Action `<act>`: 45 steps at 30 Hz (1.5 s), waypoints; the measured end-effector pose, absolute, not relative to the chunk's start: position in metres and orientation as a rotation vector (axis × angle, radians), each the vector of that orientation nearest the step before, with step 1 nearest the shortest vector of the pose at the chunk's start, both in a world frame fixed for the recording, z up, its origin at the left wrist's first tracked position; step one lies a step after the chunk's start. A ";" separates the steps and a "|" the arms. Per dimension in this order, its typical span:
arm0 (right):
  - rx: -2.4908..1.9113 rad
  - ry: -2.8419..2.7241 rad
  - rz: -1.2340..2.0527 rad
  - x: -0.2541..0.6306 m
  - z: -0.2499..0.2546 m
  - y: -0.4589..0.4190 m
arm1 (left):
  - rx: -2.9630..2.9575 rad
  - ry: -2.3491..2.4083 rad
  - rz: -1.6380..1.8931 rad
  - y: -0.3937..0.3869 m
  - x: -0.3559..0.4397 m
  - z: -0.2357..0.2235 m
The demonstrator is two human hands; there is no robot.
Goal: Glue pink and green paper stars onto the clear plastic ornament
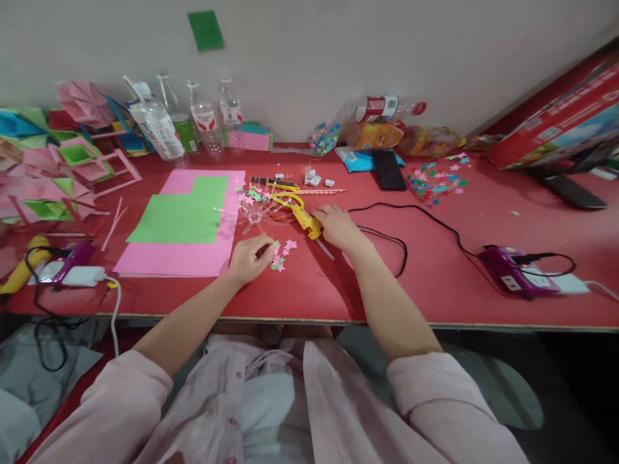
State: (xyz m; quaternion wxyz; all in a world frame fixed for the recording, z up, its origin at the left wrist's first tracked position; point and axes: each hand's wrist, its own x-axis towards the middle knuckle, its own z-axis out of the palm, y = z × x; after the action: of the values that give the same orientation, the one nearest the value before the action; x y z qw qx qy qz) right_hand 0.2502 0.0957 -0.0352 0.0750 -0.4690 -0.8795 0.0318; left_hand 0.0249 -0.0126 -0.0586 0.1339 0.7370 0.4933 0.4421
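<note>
My right hand is at the back end of a yellow hot glue gun, its fingers curled against the body. A translucent glue stick juts out of the gun's rear. My left hand rests on the red table with fingers curled, thumb and forefinger together; anything pinched there is too small to see. Just right of it lies a small pile of pink and green paper stars. Beyond the left hand, a clear plastic piece cut into strips has more stars around it.
Pink sheets lie under green paper at left. Behind are a utility knife, bottles and a phone. A black cord runs to a purple power strip. Paper crafts crowd the far left.
</note>
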 end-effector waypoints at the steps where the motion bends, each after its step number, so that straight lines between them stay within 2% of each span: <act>1: -1.411 -2.634 0.100 0.253 -0.035 0.097 | 2.092 1.433 1.288 -0.013 0.025 -0.058; 8: -1.284 -2.332 0.247 0.281 -0.019 0.102 | 1.881 1.421 1.309 -0.010 0.022 -0.057; 13: -0.962 -2.012 0.533 0.240 -0.012 0.066 | 1.932 1.402 1.269 -0.010 0.024 -0.057; 18: -0.676 -2.105 0.762 0.206 -0.019 0.029 | 2.064 1.416 1.273 -0.018 0.030 -0.053; 25: -0.693 -2.081 0.692 0.207 -0.031 0.023 | 1.856 1.507 1.270 -0.027 0.034 -0.037; 31: -0.716 -2.122 0.492 0.204 -0.035 0.016 | 1.591 1.328 1.195 -0.027 0.036 -0.041; 38: -0.657 -2.117 0.605 0.201 -0.037 0.019 | 1.331 1.257 1.190 -0.026 0.038 -0.044; 45: -0.733 -2.012 0.643 0.202 -0.034 0.021 | 1.454 1.216 0.994 -0.024 0.042 -0.028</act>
State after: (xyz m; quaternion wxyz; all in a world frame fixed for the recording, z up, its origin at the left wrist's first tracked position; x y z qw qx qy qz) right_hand 0.2021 0.0210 -0.0341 0.4374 -0.2950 -0.8092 0.2586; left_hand 0.0419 -0.0241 -0.0282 0.4800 0.5959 0.4985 0.4074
